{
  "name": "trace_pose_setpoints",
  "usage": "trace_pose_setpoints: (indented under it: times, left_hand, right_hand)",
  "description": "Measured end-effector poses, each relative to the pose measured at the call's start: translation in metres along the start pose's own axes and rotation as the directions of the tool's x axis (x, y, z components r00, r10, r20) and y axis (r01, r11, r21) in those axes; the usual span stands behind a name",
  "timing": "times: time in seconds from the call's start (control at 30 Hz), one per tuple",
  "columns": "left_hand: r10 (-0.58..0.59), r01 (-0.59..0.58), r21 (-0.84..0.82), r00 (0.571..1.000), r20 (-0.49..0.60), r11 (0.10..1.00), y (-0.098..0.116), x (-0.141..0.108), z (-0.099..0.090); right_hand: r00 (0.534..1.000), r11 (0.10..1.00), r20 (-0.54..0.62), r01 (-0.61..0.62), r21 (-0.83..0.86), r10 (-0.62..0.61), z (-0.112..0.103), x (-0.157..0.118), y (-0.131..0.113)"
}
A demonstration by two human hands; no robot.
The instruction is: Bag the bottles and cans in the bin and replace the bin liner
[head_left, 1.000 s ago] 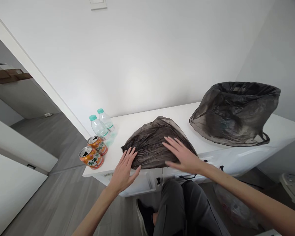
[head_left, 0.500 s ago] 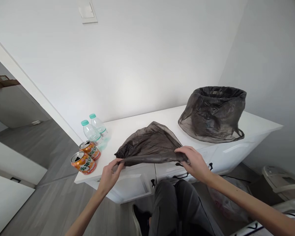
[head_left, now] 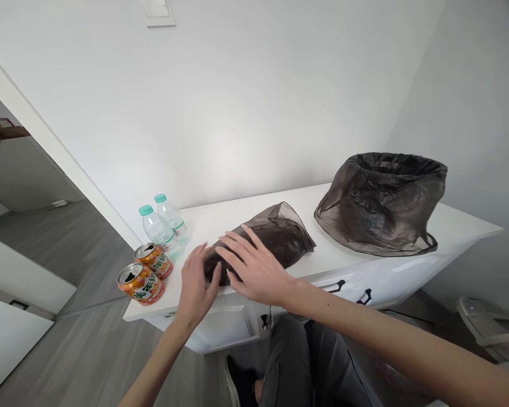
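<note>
A dark, see-through plastic bag [head_left: 280, 237] lies folded over on the white cabinet top, in front of me. My left hand [head_left: 197, 285] rests at the bag's left end with its fingers apart. Spread fingers of my right hand [head_left: 254, 268] lie flat on the bag's left part, close beside my left hand. Both hands hide that end of the bag. A second dark bag [head_left: 382, 203] stands with its top open at the right, untouched by either hand; its lower edge and a handle loop spread over the cabinet top.
Two orange cans [head_left: 142, 284] stand at the left end of the cabinet top [head_left: 220, 213], with two clear bottles [head_left: 156, 227] with green caps behind them. A white wall rises behind. Black handles [head_left: 335, 286] stick out from the cabinet front.
The near edge of the bag, held at both ends before, is now folded over. My right hand has let go of its end and moved left, onto the bag beside my left hand.
</note>
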State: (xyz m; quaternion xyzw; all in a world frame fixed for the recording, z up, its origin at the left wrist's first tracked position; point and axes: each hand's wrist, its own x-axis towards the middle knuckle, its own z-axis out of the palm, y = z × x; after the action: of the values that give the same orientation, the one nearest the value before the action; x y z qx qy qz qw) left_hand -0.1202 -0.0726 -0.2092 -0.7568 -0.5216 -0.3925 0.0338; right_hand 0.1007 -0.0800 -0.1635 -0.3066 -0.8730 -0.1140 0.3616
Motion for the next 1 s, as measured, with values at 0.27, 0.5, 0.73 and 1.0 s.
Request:
trace_pose_setpoints:
  times: [0.27, 0.5, 0.73, 1.0]
  left_hand:
    - [0.131, -0.258, 0.203, 0.864, 0.486, 0.945, -0.041, -0.005, 0.027]
    - [0.128, -0.258, 0.164, 0.823, 0.554, 0.952, -0.058, -0.011, 0.036]
    - [0.267, -0.381, 0.139, 0.823, 0.501, 0.914, -0.057, -0.043, 0.002]
    - [0.324, -0.371, 0.062, 0.87, 0.371, 0.926, -0.07, -0.07, -0.035]
  right_hand:
    - [0.813, 0.885, 0.355, -0.452, -0.114, 0.461, 0.066, -0.021, 0.081]
    - [0.523, 0.678, 0.477, -0.693, -0.245, 0.707, 0.064, -0.066, 0.148]
    - [0.73, 0.854, 0.504, -0.519, -0.029, 0.461, 0.016, -0.096, 0.117]
    - [0.884, 0.973, 0.427, -0.228, 0.044, 0.187, -0.009, -0.15, 0.075]
